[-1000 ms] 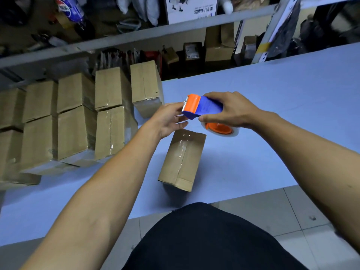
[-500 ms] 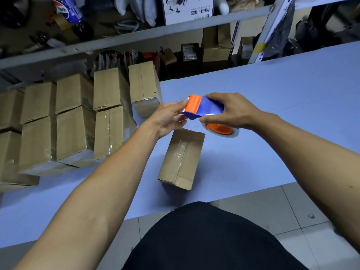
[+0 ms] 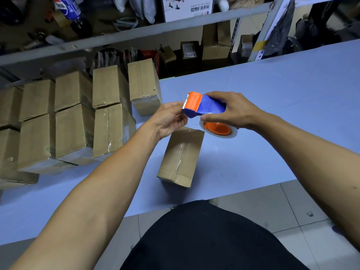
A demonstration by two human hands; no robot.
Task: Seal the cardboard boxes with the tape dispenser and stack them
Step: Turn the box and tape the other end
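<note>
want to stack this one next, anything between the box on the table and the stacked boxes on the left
Nothing visible: bare table lies between the box and the stacked boxes.

My left hand point(image 3: 169, 120) has crept in on the serrated orange nose of the blue and orange plastic tape dispenser point(image 3: 204, 105); a second ago it hung just short of it, and now my fingers point(image 3: 180, 108) are curled right up against the cutter edge, at the tape end. My right hand point(image 3: 231, 110) has tipped the dispenser a touch, and my thumb has slid along its underside.
</note>
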